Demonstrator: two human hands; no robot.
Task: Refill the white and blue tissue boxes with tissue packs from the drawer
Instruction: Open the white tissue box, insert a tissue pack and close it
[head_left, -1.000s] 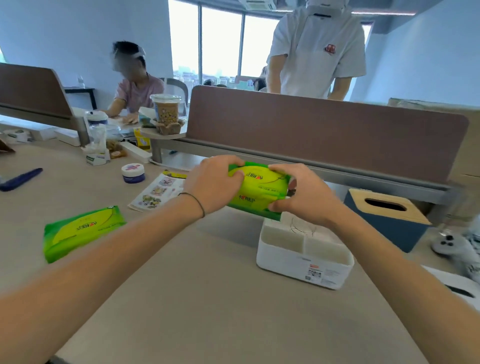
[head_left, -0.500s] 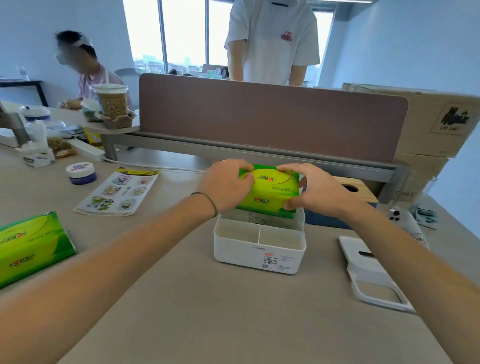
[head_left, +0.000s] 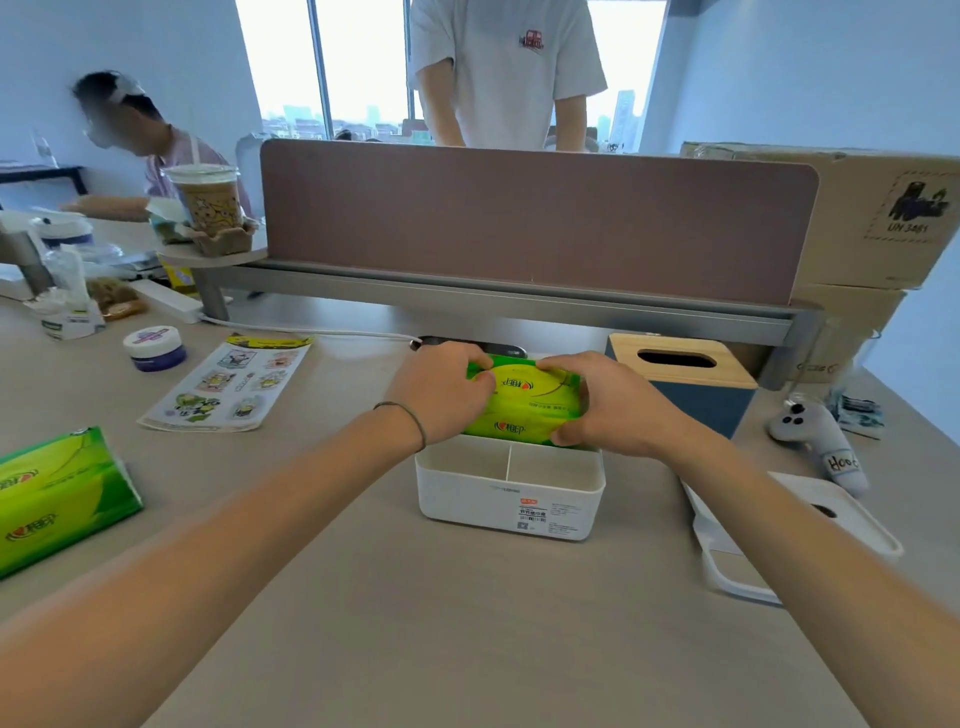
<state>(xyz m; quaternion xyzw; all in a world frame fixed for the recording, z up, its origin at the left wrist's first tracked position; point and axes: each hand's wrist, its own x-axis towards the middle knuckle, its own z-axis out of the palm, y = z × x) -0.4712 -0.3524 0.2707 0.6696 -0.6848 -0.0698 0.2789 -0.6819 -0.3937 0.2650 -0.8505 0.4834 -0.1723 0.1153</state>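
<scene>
Both ends of a green tissue pack (head_left: 522, 400) are being gripped: the left hand (head_left: 441, 397) is clamped on its left end, the right hand (head_left: 610, 402) on its right, with fingers curled over the top and thumbs underneath. It is being held just above the rear compartment of the open white tissue box (head_left: 511, 493), its lower edge at or just inside the rim; contact cannot be told.

Nearest, a second green pack (head_left: 57, 499) is lying on the desk (head_left: 467, 623) at the left, and the white lid (head_left: 789, 535) is lying off at the right.

The pack is being held with its long axis left to right, parallel to the box's long side, printed face tilted toward the camera.

Jamming is being risked, in all likelihood: if one end is lowered first, a corner may be caught on the rim or the divider wall, and the soft wrapper crumpled.

Farther back, the blue tissue box (head_left: 685, 384) is standing with its wooden lid still on.
</scene>
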